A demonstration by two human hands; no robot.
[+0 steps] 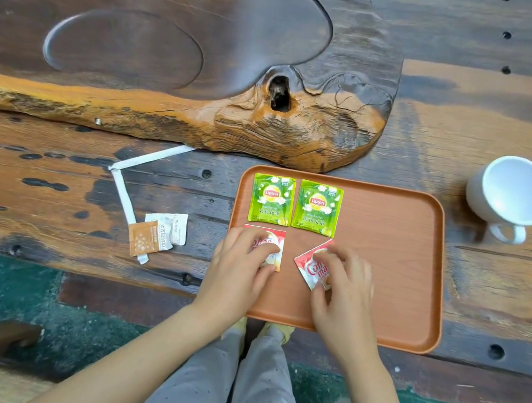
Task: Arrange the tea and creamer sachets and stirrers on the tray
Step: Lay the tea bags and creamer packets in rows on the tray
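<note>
On the orange tray (404,256), the right hand (345,282) pinches a red creamer sachet (308,264) lying cocked, one corner pointing up toward the two green Lipton tea sachets (272,198). The left hand (242,260) presses its squared twin (277,241) flat. Wrapped stirrers (146,162) (left of the tray) lie nearer the left hand.

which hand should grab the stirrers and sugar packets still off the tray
Left. The wrapped stirrers and sugar packets lie on the table left of the tray, nearest the left hand. The right hand is busy with the tilted creamer sachet.
</note>
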